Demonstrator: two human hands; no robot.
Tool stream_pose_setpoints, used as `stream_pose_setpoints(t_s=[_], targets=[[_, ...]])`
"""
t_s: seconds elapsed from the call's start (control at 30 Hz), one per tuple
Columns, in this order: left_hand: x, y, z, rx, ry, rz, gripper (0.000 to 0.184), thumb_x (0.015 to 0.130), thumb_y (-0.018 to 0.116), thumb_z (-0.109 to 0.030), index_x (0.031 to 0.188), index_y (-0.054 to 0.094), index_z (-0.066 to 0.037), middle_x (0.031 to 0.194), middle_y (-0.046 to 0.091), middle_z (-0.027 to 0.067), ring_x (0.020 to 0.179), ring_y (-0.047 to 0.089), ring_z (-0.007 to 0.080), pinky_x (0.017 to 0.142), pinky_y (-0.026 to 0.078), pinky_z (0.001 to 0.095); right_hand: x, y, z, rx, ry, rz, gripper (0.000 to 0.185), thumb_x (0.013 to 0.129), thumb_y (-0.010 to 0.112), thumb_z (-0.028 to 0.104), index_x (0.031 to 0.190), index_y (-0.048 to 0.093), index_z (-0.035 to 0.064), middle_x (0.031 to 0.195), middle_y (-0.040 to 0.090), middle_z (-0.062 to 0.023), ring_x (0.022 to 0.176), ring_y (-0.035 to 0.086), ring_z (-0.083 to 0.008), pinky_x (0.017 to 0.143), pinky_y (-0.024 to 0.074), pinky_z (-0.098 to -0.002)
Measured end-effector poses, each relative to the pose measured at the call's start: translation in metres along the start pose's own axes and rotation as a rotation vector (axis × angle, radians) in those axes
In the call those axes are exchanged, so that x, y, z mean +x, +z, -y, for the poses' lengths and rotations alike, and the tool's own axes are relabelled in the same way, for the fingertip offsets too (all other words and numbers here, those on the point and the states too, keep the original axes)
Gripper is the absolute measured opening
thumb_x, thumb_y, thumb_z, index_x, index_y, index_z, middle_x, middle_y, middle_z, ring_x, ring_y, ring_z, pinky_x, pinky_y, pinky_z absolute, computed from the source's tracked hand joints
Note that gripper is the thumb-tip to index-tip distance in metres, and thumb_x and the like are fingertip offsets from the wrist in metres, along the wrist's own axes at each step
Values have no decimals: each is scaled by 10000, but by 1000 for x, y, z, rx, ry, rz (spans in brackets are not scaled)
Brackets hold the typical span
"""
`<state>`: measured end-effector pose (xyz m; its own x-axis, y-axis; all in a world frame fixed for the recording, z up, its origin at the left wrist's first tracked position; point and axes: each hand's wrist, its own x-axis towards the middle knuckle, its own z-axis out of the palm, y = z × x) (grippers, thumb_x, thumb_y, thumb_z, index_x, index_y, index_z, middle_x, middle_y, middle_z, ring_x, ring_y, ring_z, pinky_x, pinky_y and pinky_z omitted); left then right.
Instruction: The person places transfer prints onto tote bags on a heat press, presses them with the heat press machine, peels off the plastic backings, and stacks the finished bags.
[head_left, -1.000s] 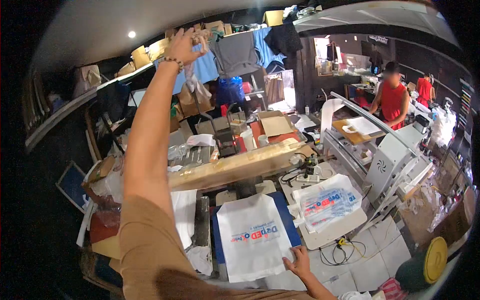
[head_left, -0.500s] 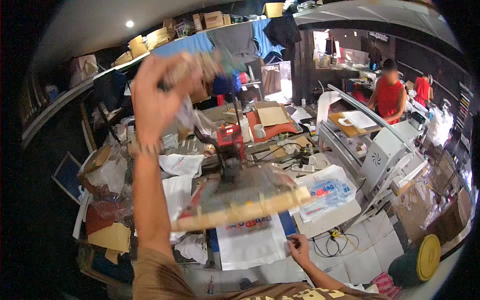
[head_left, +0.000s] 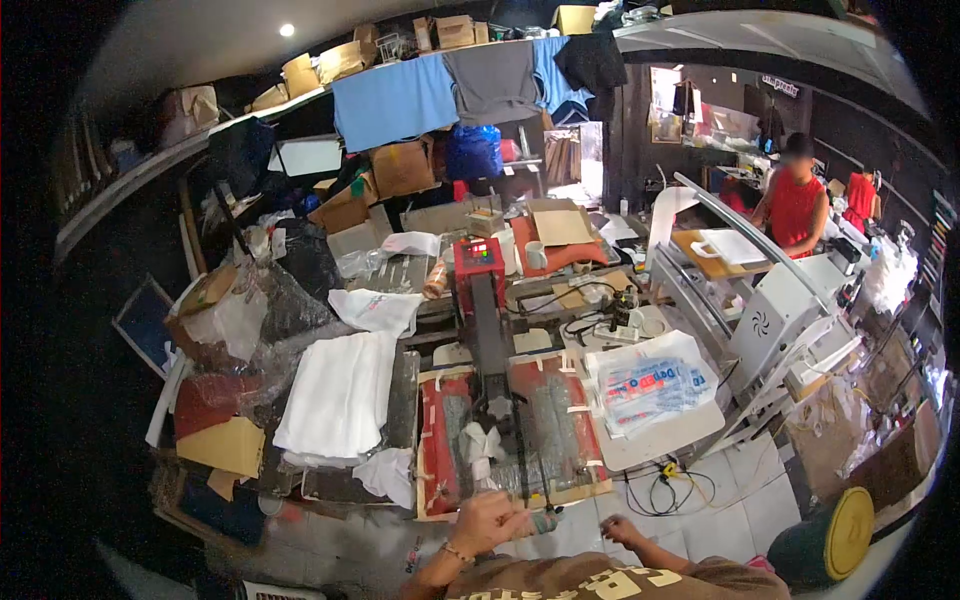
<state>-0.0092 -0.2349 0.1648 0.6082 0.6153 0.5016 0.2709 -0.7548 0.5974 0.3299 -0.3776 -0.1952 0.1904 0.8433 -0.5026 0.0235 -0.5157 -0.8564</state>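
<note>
A press with a red control box [head_left: 479,256] and a dark central arm [head_left: 486,340] stands in front of me. Its flat red and grey plate [head_left: 550,415], taped along the edges, is lowered. At its front, my left hand [head_left: 487,522] is closed around the press handle [head_left: 543,523], whose wrapped, greenish end sticks out to the right. A crumpled white piece [head_left: 482,445] lies on the plate. My right hand [head_left: 625,532] is just right of the handle, apart from it, its fingers curled, with nothing visible in them. Whatever lies under the plate is hidden.
White bags [head_left: 335,395] lie stacked at left. Printed white bags [head_left: 650,385] rest on a pale board at right. A cable [head_left: 675,490] lies on the tiled floor by a yellow-lidded bin [head_left: 855,535]. A person in red [head_left: 795,210] stands beyond a white machine [head_left: 775,315].
My left hand has swung the handle down from high up to near my body, and the plate has dropped level. My right hand has left the printed bag, which is now out of sight.
</note>
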Motion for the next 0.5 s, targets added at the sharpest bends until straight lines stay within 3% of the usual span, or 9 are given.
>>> stream_pose_setpoints(t_s=[0.07, 0.13, 0.27, 0.33, 0.4, 0.47, 0.5], targets=[[-2, -2, -3, 5, 2, -41, 378, 858, 791, -277, 634, 582, -57, 612, 511, 86, 558, 542, 285, 530, 432, 400, 1, 11, -6, -482, 262, 259, 347, 858, 745, 299, 1134, 699, 94, 959, 754, -99, 806, 703, -198, 684, 556, -353], [6, -8, -6, -15, 8, 38, 370, 857, 796, -271, 636, 595, -52, 618, 523, 90, 561, 550, 282, 531, 435, 402, 4, 20, -21, -930, -205, 545, 412, 858, 743, 317, 1215, 683, 121, 1132, 743, -114, 989, 705, -282, 824, 558, -427], [44, -32, -3, -111, -42, 196, 351, 851, 806, -270, 665, 636, -27, 649, 563, 101, 592, 580, 275, 549, 451, 393, 4, 43, 21, -876, -368, 648, 432, 923, 667, 387, 1249, 680, 104, 1183, 717, -167, 1060, 679, -367, 895, 533, -492], [73, -42, 11, -120, -50, 110, 336, 846, 811, -280, 708, 669, -8, 664, 582, 106, 606, 594, 268, 555, 457, 381, -59, 57, 175, -1019, -141, 786, 434, 961, 619, 463, 1136, 735, 83, 1082, 738, -185, 967, 690, -368, 863, 527, -493], [101, -39, 42, -71, -107, 11, 317, 849, 803, -279, 732, 687, -8, 692, 589, 108, 608, 599, 266, 563, 462, 371, -103, 53, 259, -1045, -142, 797, 490, 1043, 512, 488, 1109, 740, 59, 962, 741, -175, 865, 676, -279, 795, 524, -397], [129, -42, 59, 13, -107, -5, 265, 852, 782, -281, 784, 715, -34, 735, 600, 108, 705, 619, 285, 656, 486, 400, -125, 47, 310, -759, -506, 920, 496, 1036, 532, 486, 1010, 733, 33, 900, 726, -165, 813, 662, -268, 748, 514, -407], [140, -42, 66, 10, -107, -3, 265, 852, 782, -281, 784, 715, -34, 735, 600, 108, 705, 619, 285, 656, 486, 400, -149, 51, 355, -800, -532, 840, 500, 1041, 526, 478, 972, 719, 23, 869, 711, -164, 806, 661, -283, 728, 511, -413]])
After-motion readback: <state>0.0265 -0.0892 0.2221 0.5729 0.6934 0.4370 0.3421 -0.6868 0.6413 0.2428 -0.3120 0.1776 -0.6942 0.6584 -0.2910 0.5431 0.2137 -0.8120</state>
